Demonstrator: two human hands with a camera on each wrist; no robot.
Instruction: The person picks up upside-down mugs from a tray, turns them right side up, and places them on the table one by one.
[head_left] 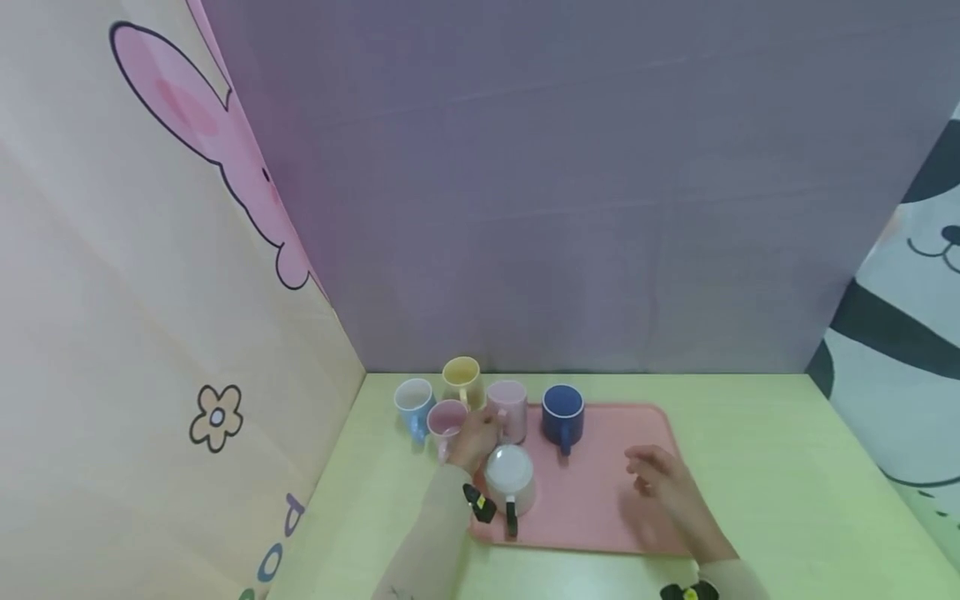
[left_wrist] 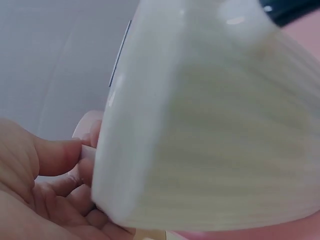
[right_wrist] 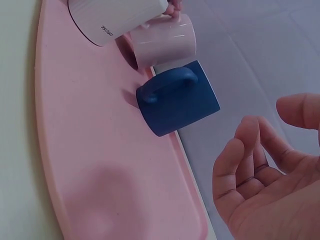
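Pale pink mug [head_left: 513, 405] just beyond left hand [head_left: 474, 442]; I see it pinching handle, likely because white mug [head_left: 510, 473] crowds its right side. Right hand [head_left: 667, 492] hovers empty, fingers loose, over tray [head_left: 588, 517].

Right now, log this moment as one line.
left hand: holds pale pink mug by handle | right hand: empty, over pink tray | on tray: blue mug, white mug | beside tray: three mugs

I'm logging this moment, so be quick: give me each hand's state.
Left hand: closed, holding the pink mug beside the blue mug.
Right hand: open, holding nothing.
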